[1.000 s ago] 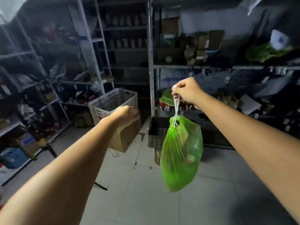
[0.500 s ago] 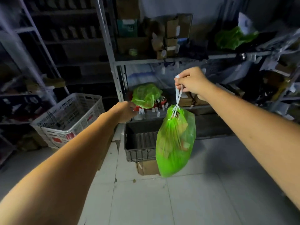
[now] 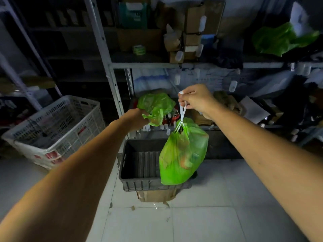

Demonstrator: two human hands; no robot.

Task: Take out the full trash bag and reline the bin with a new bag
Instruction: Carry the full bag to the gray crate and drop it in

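Observation:
A full green trash bag (image 3: 183, 154) hangs in the air from its white drawstrings, which my right hand (image 3: 196, 100) pinches from above. The bag dangles over the right side of a dark plastic crate (image 3: 139, 180) on the floor. My left hand (image 3: 138, 117) reaches forward to the lower shelf and touches a crumpled green bag (image 3: 157, 105) lying there; its fingers are at the bag's lower edge, and whether they grip it I cannot tell. No bin is in view.
Metal shelving (image 3: 111, 70) packed with boxes fills the back. A white perforated basket (image 3: 57, 130) stands on the floor at the left. Cardboard (image 3: 155, 195) lies under the crate. Another green bag (image 3: 279, 41) rests on the upper right shelf. Pale floor tiles lie near me.
I have come closer to the shelf and the view has turned right. My left hand has reached the crumpled green bag on the shelf. The full bag stays hanging from my right hand.

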